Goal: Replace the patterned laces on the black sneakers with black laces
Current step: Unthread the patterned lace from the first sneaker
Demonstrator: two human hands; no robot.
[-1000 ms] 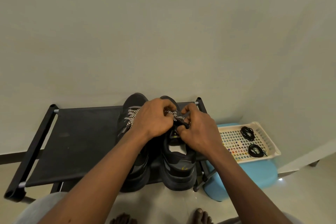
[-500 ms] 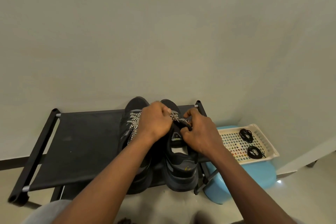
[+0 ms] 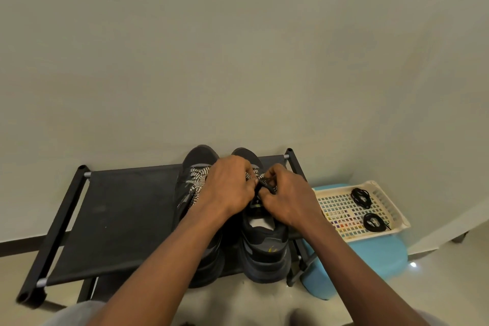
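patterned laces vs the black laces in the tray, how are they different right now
The patterned laces are black-and-white; the black laces are plain black. The patterned laces are threaded through the sneakers on the rack, while the black laces lie coiled in two bundles in the tray. The left hand and right hand grip the patterned laces at one sneaker; the black laces lie untouched.

L hand (image 3: 229, 188) & R hand (image 3: 288, 200) now closer together on patterned lace (image 3: 253, 174); gap shrunk.

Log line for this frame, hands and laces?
left grip: pinches patterned lace on right sneaker | right grip: pinches same lace | black laces: coiled in tray | left sneaker: laced
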